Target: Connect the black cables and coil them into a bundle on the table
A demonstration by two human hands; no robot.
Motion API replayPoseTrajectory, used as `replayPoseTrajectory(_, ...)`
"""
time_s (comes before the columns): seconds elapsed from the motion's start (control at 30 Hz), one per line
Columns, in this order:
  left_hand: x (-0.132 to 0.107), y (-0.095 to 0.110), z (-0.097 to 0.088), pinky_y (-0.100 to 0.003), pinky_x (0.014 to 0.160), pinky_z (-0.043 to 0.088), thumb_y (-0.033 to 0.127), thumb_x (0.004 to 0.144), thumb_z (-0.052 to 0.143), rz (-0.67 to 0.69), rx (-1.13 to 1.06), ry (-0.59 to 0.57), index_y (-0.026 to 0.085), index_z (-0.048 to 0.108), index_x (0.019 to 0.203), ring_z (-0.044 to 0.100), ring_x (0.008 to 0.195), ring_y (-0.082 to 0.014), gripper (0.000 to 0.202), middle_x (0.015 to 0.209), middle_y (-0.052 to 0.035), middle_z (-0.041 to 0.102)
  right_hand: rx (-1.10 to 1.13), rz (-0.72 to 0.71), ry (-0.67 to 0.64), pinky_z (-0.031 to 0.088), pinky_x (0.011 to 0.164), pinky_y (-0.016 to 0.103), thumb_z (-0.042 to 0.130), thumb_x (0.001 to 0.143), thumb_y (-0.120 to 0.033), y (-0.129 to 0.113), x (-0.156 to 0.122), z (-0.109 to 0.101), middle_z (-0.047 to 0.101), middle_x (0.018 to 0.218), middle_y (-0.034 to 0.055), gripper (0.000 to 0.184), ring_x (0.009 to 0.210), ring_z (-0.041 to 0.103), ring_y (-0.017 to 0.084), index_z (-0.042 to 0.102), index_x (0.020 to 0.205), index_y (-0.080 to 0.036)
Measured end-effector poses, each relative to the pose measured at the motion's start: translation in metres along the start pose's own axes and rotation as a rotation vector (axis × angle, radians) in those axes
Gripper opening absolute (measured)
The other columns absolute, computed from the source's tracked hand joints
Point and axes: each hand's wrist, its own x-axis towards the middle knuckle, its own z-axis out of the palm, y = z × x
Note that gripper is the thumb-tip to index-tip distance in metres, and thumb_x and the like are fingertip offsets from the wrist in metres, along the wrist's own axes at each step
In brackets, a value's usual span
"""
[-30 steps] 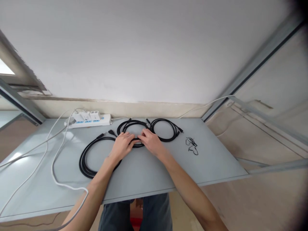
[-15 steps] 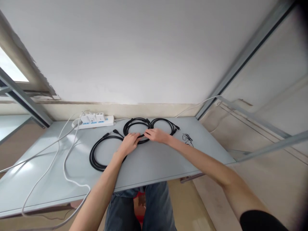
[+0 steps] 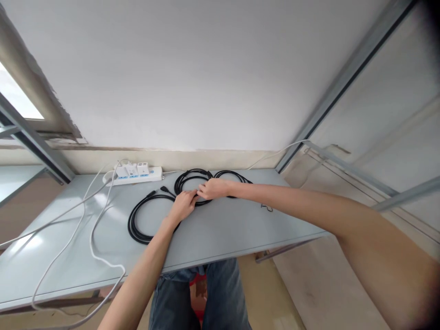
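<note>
Three coils of black cable lie on the grey-blue table. At the near side of the middle coil (image 3: 178, 182), my left hand (image 3: 184, 205) is closed on the cable, its thumb and fingertips together. My right hand (image 3: 215, 188) is closed in a pinch right beside the left fingertips, over the same coil; what lies between its fingers is too small to make out. The left coil (image 3: 132, 221) rests below and left of my left hand, its plug ends at the top. Behind my right hand and forearm, the right coil (image 3: 233, 173) is partly hidden. Thin black wire ties (image 3: 266, 207) show just under the forearm.
A white power strip (image 3: 155, 174) with chargers plugged in stands at the wall. White cords (image 3: 94, 233) run over the table's left part and off its front edge. Metal frame posts (image 3: 57, 160) rise at both sides of the table (image 3: 220, 238).
My right hand has shifted left, closer to the left fingertips, and its elbow has risen outward. The forearm now covers most of the wire ties. The left hand has hardly moved.
</note>
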Motion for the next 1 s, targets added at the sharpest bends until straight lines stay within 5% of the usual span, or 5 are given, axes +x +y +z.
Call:
replayPoseTrajectory(0.4, -0.001, 0.004, -0.003, -0.034, 0.085, 0.048, 0.033, 0.107, 0.042, 0.014, 0.005, -0.023, 0.022, 0.065, 0.102, 0.072, 0.099, -0.0267, 0.026, 0.1, -0.0106, 0.077, 0.665, 0.234, 0.333, 0.04, 0.056, 0.031, 0.052, 0.087, 0.0, -0.011, -0.001, 0.027, 0.05, 0.067, 0.0034, 0.029, 0.059, 0.042, 0.017, 0.053, 0.068, -0.022)
replayPoseTrajectory(0.77, -0.002, 0.004, -0.002, -0.032, 0.08, 0.046, 0.035, 0.108, 0.042, 0.022, 0.034, -0.016, 0.022, 0.063, 0.099, 0.072, 0.095, -0.0263, 0.027, 0.095, -0.0092, 0.076, 0.668, 0.271, 0.153, 0.043, 0.066, 0.032, 0.054, 0.084, 0.001, 0.0, -0.005, 0.025, 0.046, 0.052, -0.0009, 0.036, 0.059, 0.051, 0.019, 0.044, 0.06, -0.024)
replayPoseTrajectory(1.0, -0.002, 0.004, -0.001, -0.032, 0.08, 0.046, 0.034, 0.107, 0.042, 0.06, 0.034, -0.027, 0.022, 0.065, 0.102, 0.071, 0.094, -0.0261, 0.026, 0.094, -0.0094, 0.076, 0.73, 0.185, -0.027, 0.046, 0.066, 0.032, 0.06, 0.069, 0.01, 0.007, 0.005, 0.026, 0.027, 0.038, -0.0071, 0.054, 0.048, 0.041, 0.015, 0.028, 0.041, -0.024)
